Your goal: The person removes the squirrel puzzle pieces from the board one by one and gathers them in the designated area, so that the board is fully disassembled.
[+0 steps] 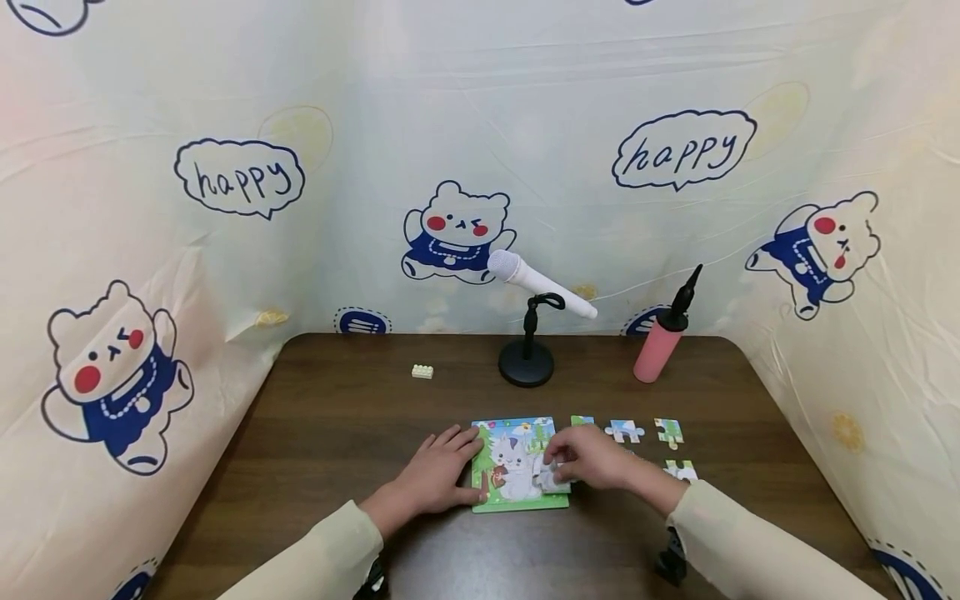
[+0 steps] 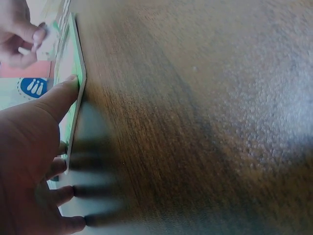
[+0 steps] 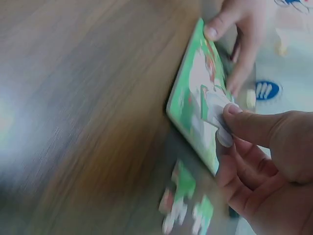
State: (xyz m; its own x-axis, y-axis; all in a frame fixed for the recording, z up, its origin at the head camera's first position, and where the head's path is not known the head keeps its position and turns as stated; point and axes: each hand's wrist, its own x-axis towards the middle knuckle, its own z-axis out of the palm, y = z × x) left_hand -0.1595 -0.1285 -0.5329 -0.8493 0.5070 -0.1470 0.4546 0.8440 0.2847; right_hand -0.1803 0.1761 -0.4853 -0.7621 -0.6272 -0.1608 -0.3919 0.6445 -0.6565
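A puzzle board (image 1: pixel 517 506) with a green border and a white cartoon animal lies flat on the table. My left hand (image 1: pixel 438 473) rests at the board's left side, fingers spread, its thumb (image 2: pixel 66 93) on the front edge. Over the board's right part, my right hand (image 1: pixel 596 457) pinches a white and green puzzle piece (image 3: pixel 212 106) between thumb and fingers. That piece is tilted above the picture in the right wrist view; whether it touches the board I cannot tell. Several loose puzzle pieces (image 1: pixel 668 432) lie right of the board, some partly hidden by the right hand.
Behind the board stands a white microphone (image 1: pixel 543 285) on a black stand (image 1: pixel 527 364). A pink hand pump (image 1: pixel 658 354) with a black nozzle is at the back right. One small cream toy brick (image 1: pixel 422 372) sits back left. Printed cloth (image 1: pixel 360 100) hangs around the table.
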